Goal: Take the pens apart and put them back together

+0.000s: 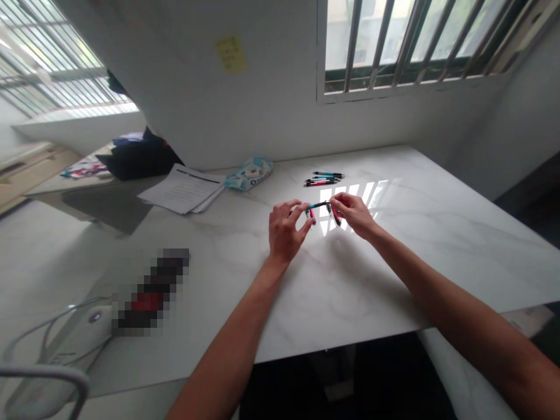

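- Nearest, at the lower left, a grey chair back (44,376) is cut off by the edge, with a white cable (52,326) looping beside it.
- A pixelated block (151,291) on the table (394,262) hides whatever lies there.
- The left hand (286,227) pinches pens (321,211) with thumb and fingertips; the right hand (354,213) grips their other end. They are held just above the table's middle; how many cannot be told.
- Behind them, well apart, spare pens (324,178) lie in a small bunch.
- Papers (184,189) carry print too small to read; a blue packet (250,172) beside them has illegible markings.
- A yellow note (231,53) on the wall shows unreadable writing.
- A dark bag (137,154) sits at the far left.
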{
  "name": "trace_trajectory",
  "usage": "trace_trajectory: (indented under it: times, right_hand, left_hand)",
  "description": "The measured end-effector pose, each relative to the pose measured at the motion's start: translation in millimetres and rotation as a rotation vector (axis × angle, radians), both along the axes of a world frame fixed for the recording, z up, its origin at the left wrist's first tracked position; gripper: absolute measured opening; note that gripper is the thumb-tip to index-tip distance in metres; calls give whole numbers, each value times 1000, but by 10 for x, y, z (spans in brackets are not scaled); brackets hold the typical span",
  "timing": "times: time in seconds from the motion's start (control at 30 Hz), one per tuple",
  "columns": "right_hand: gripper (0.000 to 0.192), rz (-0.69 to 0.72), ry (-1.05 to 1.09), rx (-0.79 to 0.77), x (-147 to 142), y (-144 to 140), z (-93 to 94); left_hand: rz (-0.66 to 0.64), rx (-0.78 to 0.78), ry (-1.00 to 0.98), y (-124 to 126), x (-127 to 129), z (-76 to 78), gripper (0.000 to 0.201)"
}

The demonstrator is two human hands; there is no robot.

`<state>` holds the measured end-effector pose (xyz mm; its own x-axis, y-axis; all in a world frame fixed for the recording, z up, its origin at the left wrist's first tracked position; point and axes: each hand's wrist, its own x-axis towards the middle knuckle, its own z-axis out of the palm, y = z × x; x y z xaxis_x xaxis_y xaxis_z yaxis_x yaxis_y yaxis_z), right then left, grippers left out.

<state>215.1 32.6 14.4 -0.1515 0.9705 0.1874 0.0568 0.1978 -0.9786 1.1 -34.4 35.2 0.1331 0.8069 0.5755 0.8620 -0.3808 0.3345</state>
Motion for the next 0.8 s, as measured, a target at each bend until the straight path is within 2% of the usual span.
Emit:
trace_trajectory:
  times: [0.13,0.3,0.37,0.53,0.63,0.73,0.8]
  right_hand:
    - [41,73,25,-22,-56,-125,46]
    - [53,-103,-288,200,-34,-200,67]
    - [56,-133,-339,242,-35,-217,58]
    - [56,-59,-315,257,-12,-200,48]
    - [53,-24,-301,332,35,-177,66]
    - [51,-3,-300,387,71,-161,73]
    - [52,6,-288,372,71,-157,63]
  left_hand:
    - [-56,-59,-17,37,-11,-56,30]
    - [-114,-37,-31,59,15,-90,30]
    - [-135,-44,-41,57,31,-95,30]
    - [-168,-155,-159,56,67,-124,29]
    - [-167,-208,-251,66,92,-159,32]
    - [-154,-208,-259,71,108,-182,35]
    - [-156,-193,-235,66,111,-183,34]
